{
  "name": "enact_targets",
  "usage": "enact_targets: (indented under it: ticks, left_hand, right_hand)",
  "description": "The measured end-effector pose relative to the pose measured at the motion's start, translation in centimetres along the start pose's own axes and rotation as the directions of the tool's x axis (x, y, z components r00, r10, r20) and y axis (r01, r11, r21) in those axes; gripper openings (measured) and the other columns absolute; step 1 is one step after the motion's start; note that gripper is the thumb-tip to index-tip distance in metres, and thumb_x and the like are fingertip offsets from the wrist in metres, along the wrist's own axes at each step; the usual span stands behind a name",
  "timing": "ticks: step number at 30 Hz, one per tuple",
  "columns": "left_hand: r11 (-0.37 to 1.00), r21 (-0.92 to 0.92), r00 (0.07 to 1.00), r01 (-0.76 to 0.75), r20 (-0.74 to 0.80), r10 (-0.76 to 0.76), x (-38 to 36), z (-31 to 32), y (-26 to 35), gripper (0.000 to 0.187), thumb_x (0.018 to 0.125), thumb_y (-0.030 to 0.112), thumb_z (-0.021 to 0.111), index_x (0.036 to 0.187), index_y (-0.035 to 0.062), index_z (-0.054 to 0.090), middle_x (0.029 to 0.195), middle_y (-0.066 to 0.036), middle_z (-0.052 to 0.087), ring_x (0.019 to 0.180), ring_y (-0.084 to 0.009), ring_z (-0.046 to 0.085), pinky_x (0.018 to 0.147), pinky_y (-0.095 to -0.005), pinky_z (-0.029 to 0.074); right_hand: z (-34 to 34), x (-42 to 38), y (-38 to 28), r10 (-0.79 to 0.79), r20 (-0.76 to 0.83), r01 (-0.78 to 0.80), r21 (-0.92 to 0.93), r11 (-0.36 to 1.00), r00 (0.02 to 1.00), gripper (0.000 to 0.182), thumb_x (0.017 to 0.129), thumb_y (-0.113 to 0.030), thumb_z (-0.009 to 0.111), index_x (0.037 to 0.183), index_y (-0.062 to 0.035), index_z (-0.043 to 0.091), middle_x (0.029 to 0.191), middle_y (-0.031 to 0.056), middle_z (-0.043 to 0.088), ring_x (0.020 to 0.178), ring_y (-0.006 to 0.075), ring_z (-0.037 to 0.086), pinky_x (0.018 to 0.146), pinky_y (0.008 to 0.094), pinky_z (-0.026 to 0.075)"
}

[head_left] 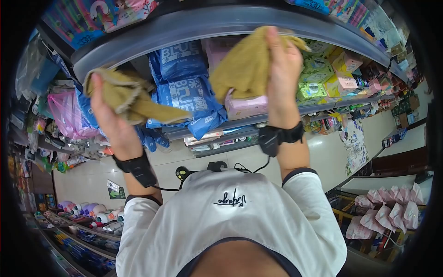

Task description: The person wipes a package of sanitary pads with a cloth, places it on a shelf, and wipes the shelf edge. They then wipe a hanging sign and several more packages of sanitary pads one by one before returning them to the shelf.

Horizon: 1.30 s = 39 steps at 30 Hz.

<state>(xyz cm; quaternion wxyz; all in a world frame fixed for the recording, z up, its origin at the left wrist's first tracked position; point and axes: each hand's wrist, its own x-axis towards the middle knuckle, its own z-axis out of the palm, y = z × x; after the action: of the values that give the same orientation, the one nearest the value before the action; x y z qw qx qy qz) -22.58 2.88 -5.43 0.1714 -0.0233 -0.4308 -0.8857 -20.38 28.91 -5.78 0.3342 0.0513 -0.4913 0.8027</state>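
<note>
Two mustard-coloured cloths are held up in front of a stocked shelving unit, one in each hand. The pale-edged cloth (122, 90) is clamped in the grip of the left hand (110, 121), with the thumb laid over its near side and the other fingers hidden by the fabric. It is held below the left part of the front edge of the upper shelf (221, 21), and one corner is stretched towards the middle, across the view of the blue packs (194, 99).

The plain cloth (244, 67) is clamped in the grip of the right hand (284, 69). It is spread to the left of the fingers and seen against the upper shelf's front edge; whether that edge is touched by it cannot be made out for certain, as the fabric is slightly blurred.

Along the front edge of the lower shelf (318, 107), the blue packs are stacked left of the middle, a pink pack (249, 107) is seated beside them, and green boxes (316, 69) are ranged towards the right end. A pink plastic bag (69, 113) is seen beyond the left end. Black wristbands (138, 170) are worn on both wrists.
</note>
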Motion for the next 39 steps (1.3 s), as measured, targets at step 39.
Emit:
enact_targets:
  ticks: [39]
  left_hand:
    - [0.533, -0.23, 0.554, 0.814, 0.034, -0.832, -8.3, -25.4, -10.2, 0.038, 0.079, 0.02, 0.047, 0.113, 0.0028, 0.047, 0.112, -0.012, 0.053, 0.103, -0.0268, 0.052, 0.091, -0.0408, 0.04]
  right_hand:
    - [-17.1, -14.5, 8.3, 0.807, -0.055, -0.784, -0.282, 0.553, 0.588, 0.031, 0.081, -0.004, 0.054, 0.111, 0.002, 0.048, 0.1, 0.0107, 0.057, 0.089, 0.0189, 0.058, 0.079, 0.0286, 0.047]
